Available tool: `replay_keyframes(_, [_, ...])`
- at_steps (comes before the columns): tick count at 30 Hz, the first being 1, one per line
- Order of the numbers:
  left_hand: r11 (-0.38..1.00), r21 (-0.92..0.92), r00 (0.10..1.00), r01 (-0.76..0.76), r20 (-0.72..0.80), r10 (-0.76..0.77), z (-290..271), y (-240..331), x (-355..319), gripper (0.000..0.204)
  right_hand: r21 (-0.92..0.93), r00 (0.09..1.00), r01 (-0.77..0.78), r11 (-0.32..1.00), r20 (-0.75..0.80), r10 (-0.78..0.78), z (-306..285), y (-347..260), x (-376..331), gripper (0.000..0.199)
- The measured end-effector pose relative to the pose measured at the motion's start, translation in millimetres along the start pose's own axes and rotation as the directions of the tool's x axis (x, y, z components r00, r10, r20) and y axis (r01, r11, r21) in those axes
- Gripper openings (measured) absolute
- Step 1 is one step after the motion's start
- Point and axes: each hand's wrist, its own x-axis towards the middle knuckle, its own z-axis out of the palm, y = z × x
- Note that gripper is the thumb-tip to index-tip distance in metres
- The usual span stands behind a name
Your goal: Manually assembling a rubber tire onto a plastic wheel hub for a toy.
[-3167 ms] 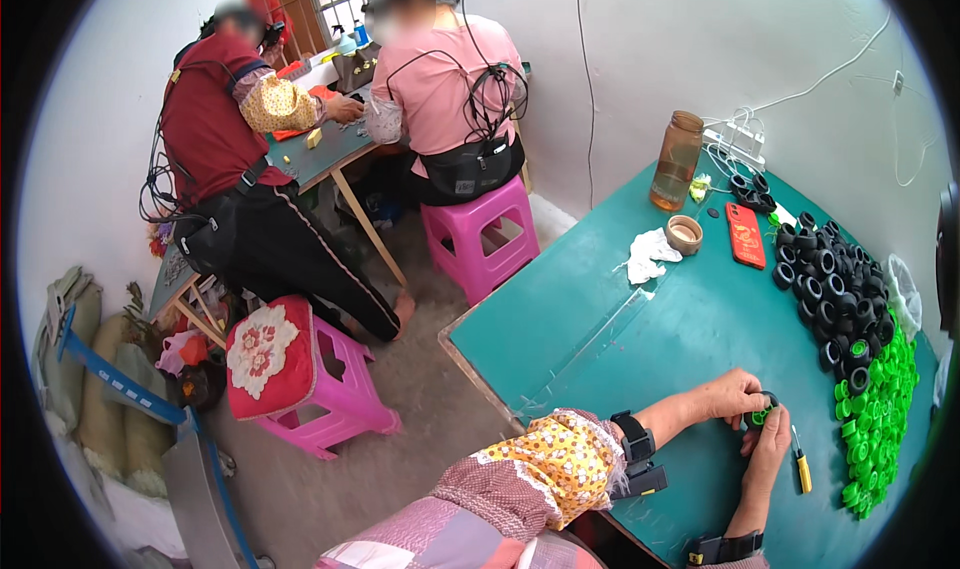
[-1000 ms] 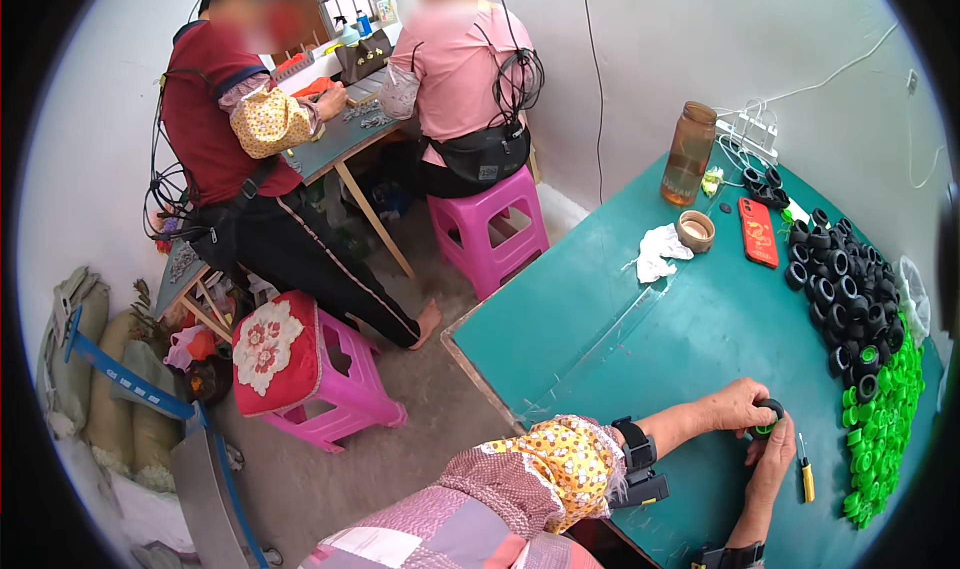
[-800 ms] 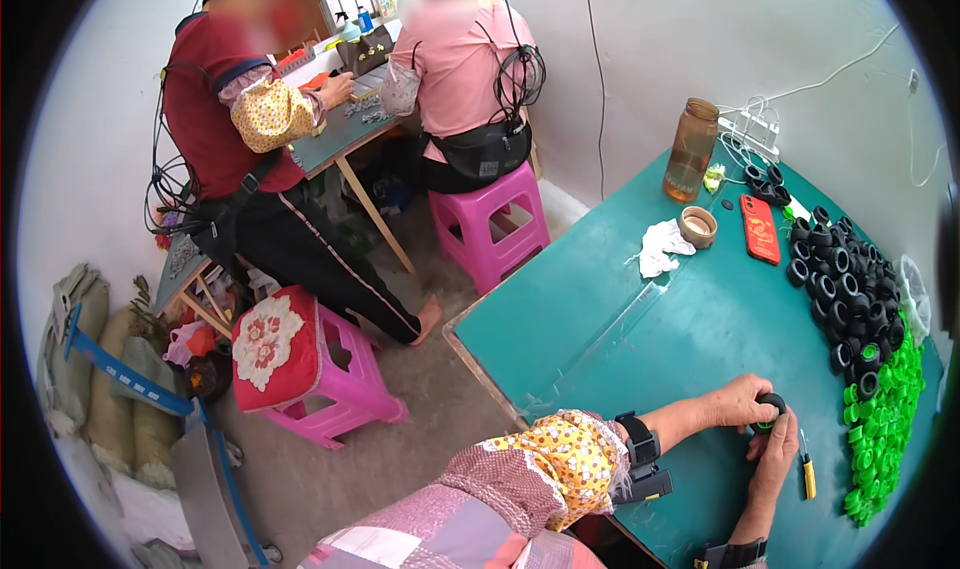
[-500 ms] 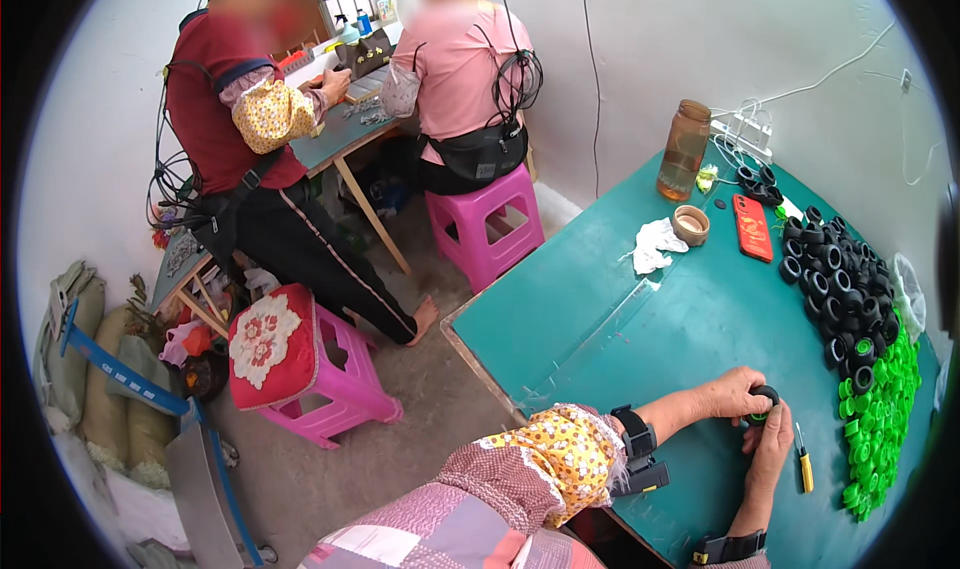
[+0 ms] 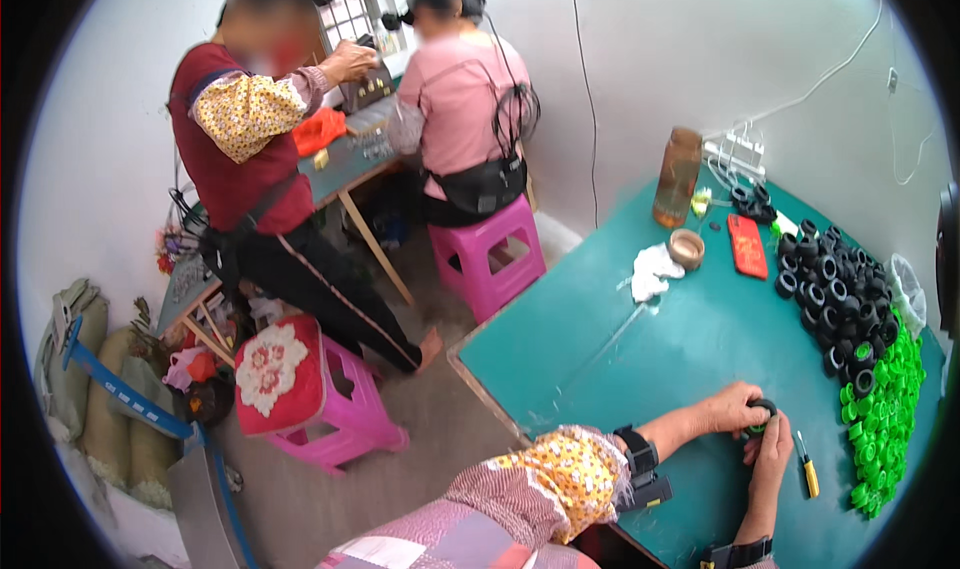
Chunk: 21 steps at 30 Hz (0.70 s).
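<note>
Over the near right part of the green table, my left hand (image 5: 729, 409) and my right hand (image 5: 768, 453) meet around a small black toy tyre (image 5: 764, 408). The fingers of both are closed on it, and a little green shows inside its ring. Part of the tyre is covered by my fingers. Just right of my right hand lies a screwdriver (image 5: 809, 477) with a yellow handle. Farther right is a heap of green plastic wheel hubs (image 5: 885, 424), and beyond it a pile of black tyres (image 5: 835, 294).
On the green table (image 5: 560, 339) stand a brown bottle (image 5: 678, 177) and its cap (image 5: 686, 250), beside a white tissue (image 5: 655, 272) and a red phone (image 5: 747, 247). Two people work at another table, one standing, one on a pink stool (image 5: 487, 252). Another stool (image 5: 330, 409) has a red cushion.
My view has shifted slightly. Both hands stay on the tyre, which is turned a little. The standing person has raised a hand holding a dark object.
</note>
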Motion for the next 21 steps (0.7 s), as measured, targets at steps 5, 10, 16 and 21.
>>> replay_keyframes(5, [0.999,0.03,0.999,-0.04,-0.027,0.041,2.2,1.7,-4.6,0.023,0.031,0.999,-0.026,0.999,0.043,0.025,-4.3,14.2,1.7,0.03])
replay_keyframes(10, [0.997,-0.025,0.997,-0.071,-0.026,0.071,-0.7,-3.8,-2.4,0.022,0.021,0.999,-0.002,1.0,0.037,0.002,-1.4,10.0,4.1,0.029])
replay_keyframes(16, [0.996,0.064,0.998,-0.058,-0.024,0.06,-1.3,-8.6,3.0,0.021,0.015,0.999,0.017,1.0,0.03,-0.017,1.1,10.2,7.3,0.03])
replay_keyframes(21, [0.998,0.035,0.997,-0.057,-0.042,0.059,3.9,-10.5,-4.6,0.021,-0.003,0.998,0.023,1.0,0.057,-0.023,-0.9,9.1,0.0,0.031])
